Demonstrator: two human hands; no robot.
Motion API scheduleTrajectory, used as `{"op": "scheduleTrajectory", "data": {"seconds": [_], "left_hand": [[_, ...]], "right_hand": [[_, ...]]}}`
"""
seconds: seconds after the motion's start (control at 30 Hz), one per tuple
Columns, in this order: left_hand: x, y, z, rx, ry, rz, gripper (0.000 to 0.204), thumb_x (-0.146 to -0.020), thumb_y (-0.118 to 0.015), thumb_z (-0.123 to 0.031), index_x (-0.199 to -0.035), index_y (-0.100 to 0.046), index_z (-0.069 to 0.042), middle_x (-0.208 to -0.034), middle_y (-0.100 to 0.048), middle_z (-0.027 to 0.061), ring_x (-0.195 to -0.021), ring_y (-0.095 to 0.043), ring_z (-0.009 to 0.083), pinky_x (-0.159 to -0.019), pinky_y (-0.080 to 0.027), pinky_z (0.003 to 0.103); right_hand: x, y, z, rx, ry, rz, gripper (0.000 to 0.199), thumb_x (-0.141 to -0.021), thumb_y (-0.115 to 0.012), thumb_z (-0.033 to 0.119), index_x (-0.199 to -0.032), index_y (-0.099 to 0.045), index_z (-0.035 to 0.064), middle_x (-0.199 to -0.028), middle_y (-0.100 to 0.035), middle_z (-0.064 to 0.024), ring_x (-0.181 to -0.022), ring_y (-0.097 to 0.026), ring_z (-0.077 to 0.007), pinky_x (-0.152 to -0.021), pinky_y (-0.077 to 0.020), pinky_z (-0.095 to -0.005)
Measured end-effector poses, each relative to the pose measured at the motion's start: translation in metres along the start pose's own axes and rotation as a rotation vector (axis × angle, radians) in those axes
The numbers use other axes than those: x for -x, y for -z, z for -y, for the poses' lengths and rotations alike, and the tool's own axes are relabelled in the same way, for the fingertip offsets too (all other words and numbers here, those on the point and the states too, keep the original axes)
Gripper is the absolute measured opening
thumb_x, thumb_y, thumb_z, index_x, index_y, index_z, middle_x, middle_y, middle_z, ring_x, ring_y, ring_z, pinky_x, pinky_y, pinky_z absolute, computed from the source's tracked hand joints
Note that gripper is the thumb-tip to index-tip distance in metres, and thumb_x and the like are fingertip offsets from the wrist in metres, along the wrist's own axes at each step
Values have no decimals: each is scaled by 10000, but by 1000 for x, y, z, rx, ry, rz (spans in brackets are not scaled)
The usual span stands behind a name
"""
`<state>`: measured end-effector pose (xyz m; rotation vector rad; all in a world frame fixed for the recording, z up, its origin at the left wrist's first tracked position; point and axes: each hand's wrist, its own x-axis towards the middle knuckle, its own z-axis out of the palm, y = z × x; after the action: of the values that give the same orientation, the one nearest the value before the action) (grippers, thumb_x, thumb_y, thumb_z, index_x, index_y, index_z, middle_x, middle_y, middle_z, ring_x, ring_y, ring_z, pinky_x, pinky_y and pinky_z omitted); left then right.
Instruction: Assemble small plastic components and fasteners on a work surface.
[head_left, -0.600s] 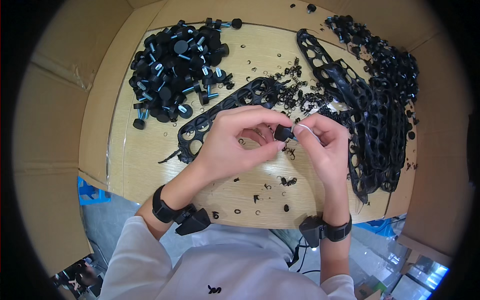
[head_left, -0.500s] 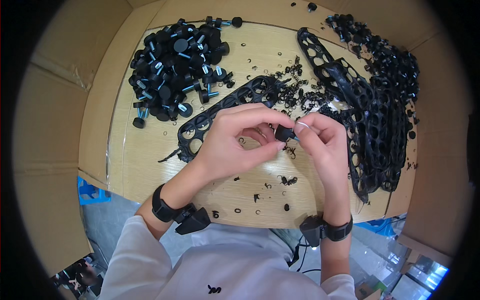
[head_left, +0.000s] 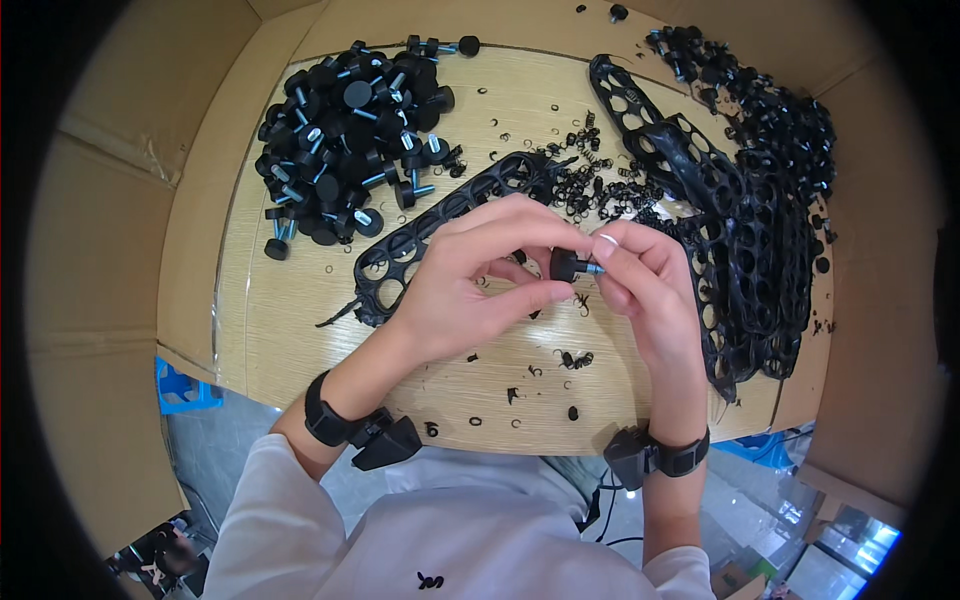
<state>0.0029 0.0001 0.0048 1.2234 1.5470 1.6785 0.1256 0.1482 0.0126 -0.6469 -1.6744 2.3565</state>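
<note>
Above the middle of the table, my left hand [head_left: 490, 265] pinches a levelling foot [head_left: 564, 265] by its round black head, between thumb and forefinger. Its short metal bolt points to the right. My right hand [head_left: 648, 275] is closed at the bolt's end, thumb and forefinger together; their exact contact is partly hidden. Under and behind my left hand lies a black moulded strip with round holes [head_left: 410, 232]. Black curly rubber scraps [head_left: 600, 190] are scattered just beyond both hands.
A heap of similar feet [head_left: 345, 140] stands at the far left. More small black bolt-like parts [head_left: 780, 125] are piled at the far right. Several holed black strips [head_left: 750, 240] are stacked on the right. Cardboard walls [head_left: 100, 250] enclose the wooden table [head_left: 290, 350].
The bolt of the levelling foot now shows more clearly and lies more level. My right hand has shifted slightly, its fingers now by the bolt's end. My left hand has hardly moved.
</note>
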Motion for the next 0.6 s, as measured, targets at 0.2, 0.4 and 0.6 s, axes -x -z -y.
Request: {"op": "scheduleTrajectory", "data": {"seconds": [0.2,0.4,0.6], "left_hand": [[0,-1,2,-67,-51,45,337,-743,-719,57,-1061,-658,-36,-1106,-546,73,-954,-581,128,-746,-557,217],[-1,-5,1,-16,-20,-33,278,-784,-686,24,-1052,-627,-21,-1053,-541,51,-897,-579,114,-735,-557,234],[-3,-2,8,77,-44,-15,254,-875,-578,38,-1126,-548,64,-1176,-480,135,-1008,-558,173,-819,-552,291]], "right_hand": [[-2,-1,-8,-18,72,-59,134,-914,-593,168,-890,-612,37,-565,-417,94,-503,-326,-8,-461,-205,-197],[-4,-4,-11,-58,158,-118,143,-931,-579,187,-912,-592,46,-574,-407,94,-488,-290,-4,-443,-178,-203],[-5,-1,-5,-21,399,-298,153,-952,-555,189,-891,-573,49,-580,-404,83,-479,-293,-2,-440,-188,-199]]}}
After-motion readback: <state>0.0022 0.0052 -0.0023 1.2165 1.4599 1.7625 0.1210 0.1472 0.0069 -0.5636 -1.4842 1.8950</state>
